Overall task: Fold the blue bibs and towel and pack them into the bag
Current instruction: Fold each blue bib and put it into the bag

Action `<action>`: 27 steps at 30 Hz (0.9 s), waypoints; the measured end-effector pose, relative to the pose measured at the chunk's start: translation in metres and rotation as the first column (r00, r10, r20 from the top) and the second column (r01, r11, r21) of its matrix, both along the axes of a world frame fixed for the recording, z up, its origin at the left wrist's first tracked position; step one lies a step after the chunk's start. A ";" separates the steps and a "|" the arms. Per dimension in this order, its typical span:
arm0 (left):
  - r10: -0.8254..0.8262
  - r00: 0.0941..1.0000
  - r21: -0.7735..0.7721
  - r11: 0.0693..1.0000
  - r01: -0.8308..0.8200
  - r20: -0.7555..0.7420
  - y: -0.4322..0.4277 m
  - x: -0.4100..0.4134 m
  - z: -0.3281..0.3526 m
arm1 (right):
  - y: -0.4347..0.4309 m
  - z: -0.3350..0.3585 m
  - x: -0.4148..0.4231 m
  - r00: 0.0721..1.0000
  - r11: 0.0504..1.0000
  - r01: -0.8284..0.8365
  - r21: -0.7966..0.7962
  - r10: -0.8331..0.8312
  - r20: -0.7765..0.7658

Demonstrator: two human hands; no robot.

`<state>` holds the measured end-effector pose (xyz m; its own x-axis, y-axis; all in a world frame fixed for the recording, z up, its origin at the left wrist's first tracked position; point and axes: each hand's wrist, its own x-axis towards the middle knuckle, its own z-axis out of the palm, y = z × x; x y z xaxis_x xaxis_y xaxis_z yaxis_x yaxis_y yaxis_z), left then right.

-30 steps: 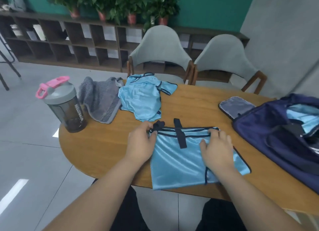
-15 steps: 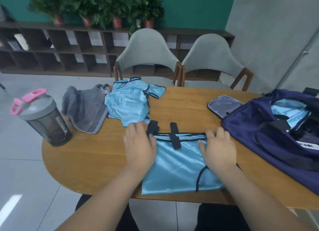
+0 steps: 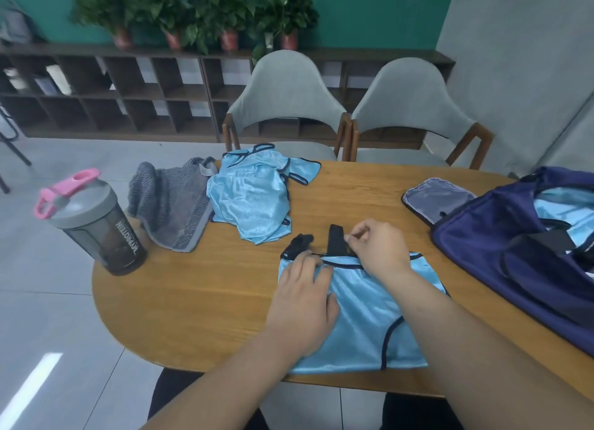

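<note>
Working on the near bib (image 3: 363,317), spread flat at the front edge of the surface (image 3: 193,301). Pressing down on its upper left corner with the left hand (image 3: 302,304), flat and straight-fingered. Pinching with the right hand (image 3: 376,249) at the dark top hem, right beside the black strap (image 3: 336,240) sticking out past the cloth. Curling finger and thumb on the trim there, though hiding the exact grip point behind the knuckles. Probably tidying the straps ahead of the next fold, judging by the black strap and the crumpled second strap (image 3: 297,244) poking beyond the top edge near the left fingertips.

Doing this well: holding the slippery-looking cloth firmly under the flat hand while drawing the strap down onto the panel. Laying it straight rather than bunched, then treating the second strap likewise before folding. Avoiding any tug strong enough to drag the bib off the near edge. Smoothing outward after each tuck.

Leaving for later: the other bib (image 3: 250,201), heaped at the far side and touching the grey towel (image 3: 170,204), and the bag (image 3: 514,262), open at the right and already showing blue cloth inside.
</note>
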<state>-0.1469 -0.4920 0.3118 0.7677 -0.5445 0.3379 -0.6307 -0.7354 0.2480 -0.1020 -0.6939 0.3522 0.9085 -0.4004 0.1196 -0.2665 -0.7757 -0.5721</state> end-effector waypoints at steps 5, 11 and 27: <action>-0.003 1.000 -0.010 1.000 0.003 -0.005 -0.001 0.000 -0.002 | 0.024 0.002 0.004 0.971 0.953 -0.134 -0.273 0.181 0.154; -0.028 0.999 -0.011 1.000 0.028 -0.019 -0.001 0.000 0.001 | 0.054 0.010 0.022 0.915 0.912 -0.399 -0.094 0.389 -0.105; -0.042 0.999 -0.016 0.999 0.041 -0.012 0.004 0.003 0.001 | 0.065 -0.002 -0.001 0.944 0.975 -0.219 0.044 0.200 0.264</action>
